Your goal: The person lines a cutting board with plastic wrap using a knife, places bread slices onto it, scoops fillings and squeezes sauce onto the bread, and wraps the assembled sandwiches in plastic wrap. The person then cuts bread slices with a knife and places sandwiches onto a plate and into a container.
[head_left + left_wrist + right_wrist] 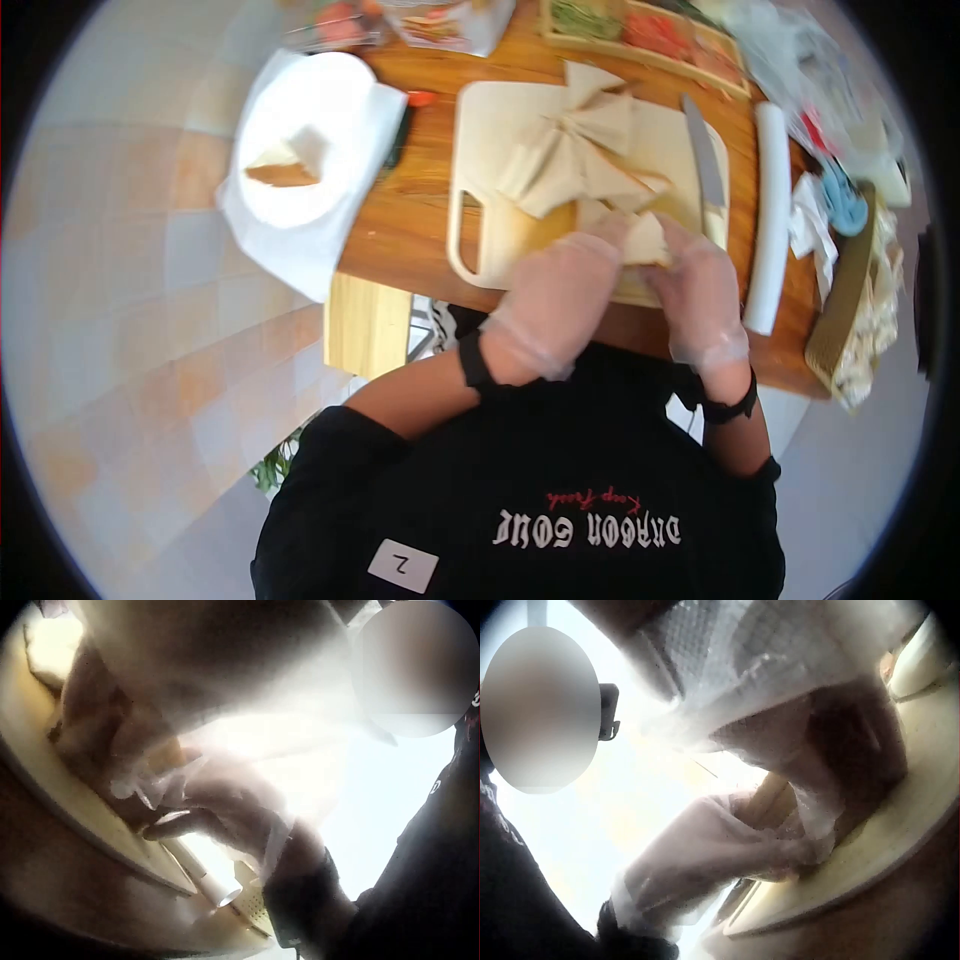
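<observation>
Both hands wear clear plastic gloves and meet over the near edge of the white cutting board (490,120). Between them is a pale piece of bread (648,240), gripped by the left hand (562,295) on one side and the right hand (702,290) on the other. In the right wrist view a tan edge of the bread (771,799) shows among the gloved fingers; the rest of it is hidden. Just beyond the hands, several triangular bread pieces (570,165) lie overlapping on the board. A knife (704,150) rests along the board's right side.
At left, a white plate (335,100) on white paper carries a bread wedge (283,168). A divided wooden tray (690,75) with green and red fillings stands at the back. Right of the board are a white roll (768,220), blue-handled scissors (845,200) and a box (840,310).
</observation>
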### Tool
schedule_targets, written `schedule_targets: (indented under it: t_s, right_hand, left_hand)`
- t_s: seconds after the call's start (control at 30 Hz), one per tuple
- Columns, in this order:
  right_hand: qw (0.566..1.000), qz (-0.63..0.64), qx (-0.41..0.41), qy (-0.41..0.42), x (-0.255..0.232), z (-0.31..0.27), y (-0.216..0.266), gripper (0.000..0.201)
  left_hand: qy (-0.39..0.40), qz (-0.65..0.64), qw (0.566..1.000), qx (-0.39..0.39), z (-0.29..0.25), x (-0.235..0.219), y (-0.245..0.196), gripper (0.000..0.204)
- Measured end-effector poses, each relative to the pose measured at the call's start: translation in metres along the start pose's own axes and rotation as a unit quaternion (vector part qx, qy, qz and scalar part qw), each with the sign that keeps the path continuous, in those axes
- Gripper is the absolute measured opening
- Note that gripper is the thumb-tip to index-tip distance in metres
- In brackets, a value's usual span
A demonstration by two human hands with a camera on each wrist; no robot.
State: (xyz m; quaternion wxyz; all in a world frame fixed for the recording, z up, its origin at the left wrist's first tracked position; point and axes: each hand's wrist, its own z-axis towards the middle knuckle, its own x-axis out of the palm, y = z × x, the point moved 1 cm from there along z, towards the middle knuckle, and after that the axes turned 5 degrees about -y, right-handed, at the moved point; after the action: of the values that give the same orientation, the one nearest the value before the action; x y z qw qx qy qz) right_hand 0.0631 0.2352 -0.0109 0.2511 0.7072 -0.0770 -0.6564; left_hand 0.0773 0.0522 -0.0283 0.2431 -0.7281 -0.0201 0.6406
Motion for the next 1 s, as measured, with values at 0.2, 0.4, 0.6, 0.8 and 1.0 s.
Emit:
schedule_targets:
  t_s: [0.2, 0.4, 0.6, 0.8, 1.0]
  right_hand:
    - [0.999, 0.008, 0.035, -0.010, 0.005, -0.004, -0.004, 0.053]
    - [0.996, 0.011, 0.088, -0.018, -0.005, -0.009, 0.010, 0.052]
    - [0.997, -0.051, 0.041, -0.030, 0.014, -0.010, 0.000, 0.048]
    - [0.998, -0.043, 0.041, -0.022, 0.012, -0.014, -0.006, 0.042]
    - [0.998, -0.052, 0.026, -0.032, 0.010, -0.026, 0.008, 0.038]
  left_hand:
    - [-0.071, -0.040, 0.997, 0.018, 0.004, 0.002, -0.009, 0.017]
    - [-0.154, -0.135, 0.978, 0.044, -0.007, 0.002, -0.013, 0.024]
    - [-0.083, -0.079, 0.993, 0.021, -0.012, 0.000, -0.015, 0.033]
    - [-0.154, -0.128, 0.976, 0.086, -0.013, 0.012, -0.009, 0.023]
    - [-0.083, -0.117, 0.988, 0.058, -0.026, 0.012, -0.013, 0.057]
